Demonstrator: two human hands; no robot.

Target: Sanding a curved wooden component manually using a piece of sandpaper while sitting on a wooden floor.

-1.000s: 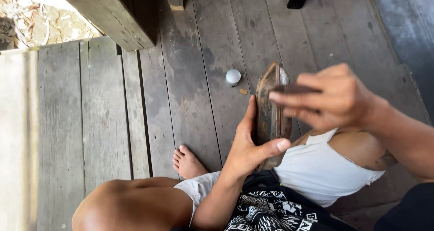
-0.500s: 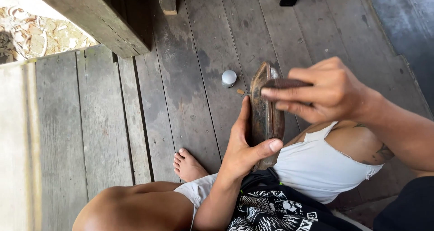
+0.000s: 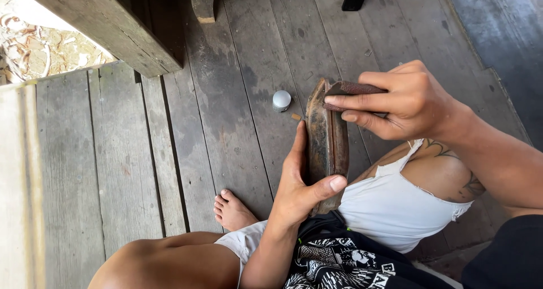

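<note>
Wood piece point(image 3: 326, 139), centre frame, upright on lap: looks stiff, solid, fairly heavy. Left hand point(image 3: 302, 184) clamps its lower edges, the best hold. Right hand point(image 3: 404, 99) pinches sandpaper point(image 3: 350, 89) against its top.

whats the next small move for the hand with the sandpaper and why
Probably a short stroke down along the edge toward the body. The right hand pinches the folded sandpaper right at the top end of the dark wooden piece, and the left hand grips the lower part upright, so most of the edge below the paper lies open to it.
</note>
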